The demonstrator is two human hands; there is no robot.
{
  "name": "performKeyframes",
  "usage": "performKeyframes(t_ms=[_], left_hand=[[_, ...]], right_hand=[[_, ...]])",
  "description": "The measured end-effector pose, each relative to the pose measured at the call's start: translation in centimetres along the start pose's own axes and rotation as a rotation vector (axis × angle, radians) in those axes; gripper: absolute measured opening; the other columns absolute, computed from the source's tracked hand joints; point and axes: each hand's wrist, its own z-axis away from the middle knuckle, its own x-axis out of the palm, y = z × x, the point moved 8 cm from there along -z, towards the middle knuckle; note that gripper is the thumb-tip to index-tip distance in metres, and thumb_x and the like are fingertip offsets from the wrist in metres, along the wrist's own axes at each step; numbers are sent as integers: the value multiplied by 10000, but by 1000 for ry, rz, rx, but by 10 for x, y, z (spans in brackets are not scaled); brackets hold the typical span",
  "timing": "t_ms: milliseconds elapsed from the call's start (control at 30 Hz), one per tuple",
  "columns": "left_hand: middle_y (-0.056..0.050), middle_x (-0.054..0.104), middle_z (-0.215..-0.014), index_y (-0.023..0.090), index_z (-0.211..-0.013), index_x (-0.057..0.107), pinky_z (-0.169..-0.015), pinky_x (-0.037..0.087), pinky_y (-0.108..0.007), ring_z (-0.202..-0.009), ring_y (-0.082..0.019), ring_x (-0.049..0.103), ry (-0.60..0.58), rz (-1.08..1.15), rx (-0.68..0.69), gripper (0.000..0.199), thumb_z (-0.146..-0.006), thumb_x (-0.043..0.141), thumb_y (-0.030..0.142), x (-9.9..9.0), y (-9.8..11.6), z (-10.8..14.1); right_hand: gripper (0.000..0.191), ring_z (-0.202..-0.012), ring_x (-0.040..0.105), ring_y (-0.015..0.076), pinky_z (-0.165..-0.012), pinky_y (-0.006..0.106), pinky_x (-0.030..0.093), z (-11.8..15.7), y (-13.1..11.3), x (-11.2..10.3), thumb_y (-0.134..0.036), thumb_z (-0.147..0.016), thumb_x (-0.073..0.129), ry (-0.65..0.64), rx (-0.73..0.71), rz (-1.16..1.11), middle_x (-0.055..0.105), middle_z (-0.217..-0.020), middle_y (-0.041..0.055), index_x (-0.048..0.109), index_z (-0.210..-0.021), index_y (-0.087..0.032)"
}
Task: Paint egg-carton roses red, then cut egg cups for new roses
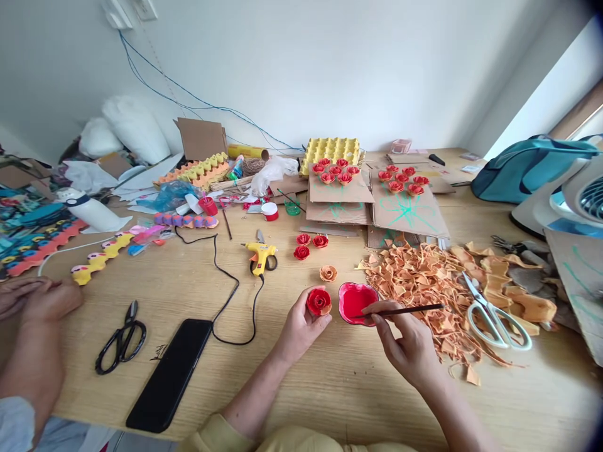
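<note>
The red rose (319,302) sits at the fingertips of the left hand (298,331), at 1 o'clock from its palm; thumb and fingers are closed around it, and a little orange shows on its 4 o'clock edge. Just beside this rose, at 3 o'clock, is the red paint dish (344,287). The right hand (409,348) pinches a paintbrush (417,309), its lower end over the dish; whether it touches paint, I cannot tell. Between 12 and 1 o'clock lies 1 orange rose (328,273); farther, at 12 o'clock, 3 loose red roses (301,252). The yellow glue gun (260,252) is between 10 and 11 o'clock, the white-handled scissors (503,328) at 3 o'clock, the black phone (169,376) at 8 o'clock.
</note>
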Motion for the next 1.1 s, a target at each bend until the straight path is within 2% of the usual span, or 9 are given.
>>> performKeyframes(t_ms=[333, 467, 567, 633, 733, 867, 1100], left_hand=[[-86, 665, -1241, 192, -1257, 578, -1062, 487, -351, -1155, -226, 634, 7, -39, 23, 524, -773, 775, 232, 0, -1, 0], [-75, 667, -1192, 196, -1218, 597, -1020, 498, -340, -1103, -220, 635, 10, -68, 43, 493, -766, 789, 240, 1, 2, 1], [-62, 669, -1119, 191, -1184, 602, -976, 509, -325, -1041, -210, 637, 9, -85, 56, 460, -767, 789, 248, 1, 3, 2], [-59, 665, -1094, 187, -1162, 599, -960, 511, -319, -1021, -206, 634, 4, -91, 64, 443, -768, 790, 255, 2, 3, 1], [-58, 655, -1082, 183, -1126, 594, -944, 512, -312, -1008, -202, 628, -18, -79, 74, 424, -769, 799, 282, 4, 1, 1], [-47, 639, -1042, 181, -1110, 581, -908, 513, -291, -964, -184, 617, -35, -55, 61, 426, -772, 806, 310, 6, 0, 1], [-56, 656, -1061, 179, -1164, 582, -901, 529, -294, -971, -198, 644, -54, -31, -6, 474, -756, 804, 278, 9, -3, 3]], right_hand=[[113, -784, 729, 184, -691, 283, 562, 2, -1, 6, -169, -1012, 533, -41, -34, 45, 740, -909, 44, 622, -1045, -230], [136, -766, 728, 176, -689, 275, 572, 0, -3, 2, -154, -1004, 535, 7, -29, 8, 735, -916, 46, 624, -1070, -232], [127, -743, 728, 179, -662, 271, 569, -1, -3, -1, -154, -999, 536, 21, -5, -12, 732, -862, 37, 632, -1008, -236], [151, -753, 734, 179, -696, 278, 579, 1, -2, -6, -135, -1000, 521, 60, 7, -58, 737, -865, 41, 629, -1032, -235], [211, -852, 745, 195, -790, 328, 599, 5, -2, -11, -108, -1005, 483, 122, 1, -180, 744, -986, 80, 596, -1134, -229], [227, -984, 724, 213, -834, 368, 605, 10, -12, -5, -100, -1006, 455, 53, -59, -295, 727, -1094, 115, 570, -1153, -229], [241, -982, 735, 195, -826, 314, 614, 6, -35, 7, -114, -1011, 428, -87, -151, -283, 732, -1096, 119, 557, -1182, -224]])
